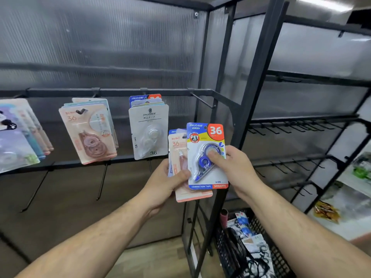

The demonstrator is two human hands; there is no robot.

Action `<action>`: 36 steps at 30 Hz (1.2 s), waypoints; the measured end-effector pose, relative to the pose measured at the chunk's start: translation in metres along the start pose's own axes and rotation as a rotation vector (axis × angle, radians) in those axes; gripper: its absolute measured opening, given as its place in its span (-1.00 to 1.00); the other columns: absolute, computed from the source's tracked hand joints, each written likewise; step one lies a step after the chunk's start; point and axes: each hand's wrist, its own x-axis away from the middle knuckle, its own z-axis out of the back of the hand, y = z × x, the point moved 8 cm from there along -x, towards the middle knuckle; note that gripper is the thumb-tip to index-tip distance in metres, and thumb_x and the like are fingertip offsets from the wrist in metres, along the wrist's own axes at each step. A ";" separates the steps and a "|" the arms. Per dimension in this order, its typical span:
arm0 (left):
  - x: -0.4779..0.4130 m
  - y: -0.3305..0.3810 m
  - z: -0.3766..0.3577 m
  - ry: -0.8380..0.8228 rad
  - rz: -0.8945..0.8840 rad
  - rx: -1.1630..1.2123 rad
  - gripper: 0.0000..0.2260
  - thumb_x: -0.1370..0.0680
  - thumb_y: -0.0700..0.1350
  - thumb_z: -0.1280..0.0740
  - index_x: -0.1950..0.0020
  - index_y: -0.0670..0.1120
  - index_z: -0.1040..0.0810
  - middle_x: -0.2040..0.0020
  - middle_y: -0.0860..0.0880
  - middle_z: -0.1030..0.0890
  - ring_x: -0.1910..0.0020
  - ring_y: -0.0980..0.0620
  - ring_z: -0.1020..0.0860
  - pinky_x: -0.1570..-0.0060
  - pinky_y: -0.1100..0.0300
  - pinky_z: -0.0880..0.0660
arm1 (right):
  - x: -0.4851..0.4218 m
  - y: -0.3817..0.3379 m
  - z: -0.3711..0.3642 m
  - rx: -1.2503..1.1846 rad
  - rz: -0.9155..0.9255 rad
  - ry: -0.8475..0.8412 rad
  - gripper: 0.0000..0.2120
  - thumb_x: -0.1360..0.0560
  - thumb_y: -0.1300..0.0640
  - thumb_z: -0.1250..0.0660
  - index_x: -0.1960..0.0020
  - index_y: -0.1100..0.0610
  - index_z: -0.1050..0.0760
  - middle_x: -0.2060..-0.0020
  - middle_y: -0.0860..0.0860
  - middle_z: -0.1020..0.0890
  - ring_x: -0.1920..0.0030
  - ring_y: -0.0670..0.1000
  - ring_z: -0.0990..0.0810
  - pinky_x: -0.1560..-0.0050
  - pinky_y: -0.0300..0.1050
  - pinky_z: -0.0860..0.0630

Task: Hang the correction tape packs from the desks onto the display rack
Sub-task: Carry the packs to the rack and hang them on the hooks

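Right now the blue correction tape pack (206, 155) sits at the centre of the frame, pinched in the right hand (234, 169), with the thumb pressed on the blister and the fingers curled behind the card. It stands upright, long axis near vertical, hang hole on top, printed face toward me. Just left and partly behind it, the left hand (162, 181) grips a small stack (177, 145), thumb clamped across its front. Beyond, on the display rack (120, 92), 3 hooks from centre to left already carry hung packs (149, 131). The empty hook (202, 100) at the rail's right end waits. I judge the task roughly midway, though the desks are out of view.
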 end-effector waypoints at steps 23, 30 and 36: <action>0.047 -0.015 -0.001 0.335 0.022 -0.072 -0.36 -0.22 0.02 -0.53 -0.25 -0.12 -0.49 -0.11 -0.08 -0.73 -0.06 -0.07 -0.71 0.05 0.11 -0.62 | -0.047 -0.020 0.025 -0.001 0.037 0.041 -0.66 -0.53 -0.07 -0.48 -0.17 0.09 -0.51 0.03 -0.03 -0.75 0.13 -0.04 -0.76 0.01 0.03 -0.71; 0.066 -0.018 0.002 0.386 -0.001 -0.079 -0.37 -0.21 0.00 -0.53 -0.24 -0.13 -0.51 -0.09 -0.09 -0.73 -0.02 -0.04 -0.71 0.09 0.16 -0.62 | -0.050 -0.020 0.024 -0.054 0.028 0.069 -0.63 -0.50 -0.02 -0.52 -0.15 0.10 -0.45 0.04 -0.02 -0.73 0.17 -0.07 -0.76 0.17 -0.07 -0.69; 0.075 -0.014 0.013 0.421 -0.016 -0.083 -0.34 -0.22 0.02 -0.54 -0.27 -0.14 -0.49 -0.12 -0.12 -0.72 -0.07 -0.09 -0.70 -0.04 0.02 -0.62 | -0.049 -0.017 0.021 -0.068 0.027 0.071 -0.66 -0.50 0.02 -0.53 -0.12 0.10 -0.45 0.06 -0.03 -0.73 0.19 -0.09 -0.75 0.27 -0.16 -0.64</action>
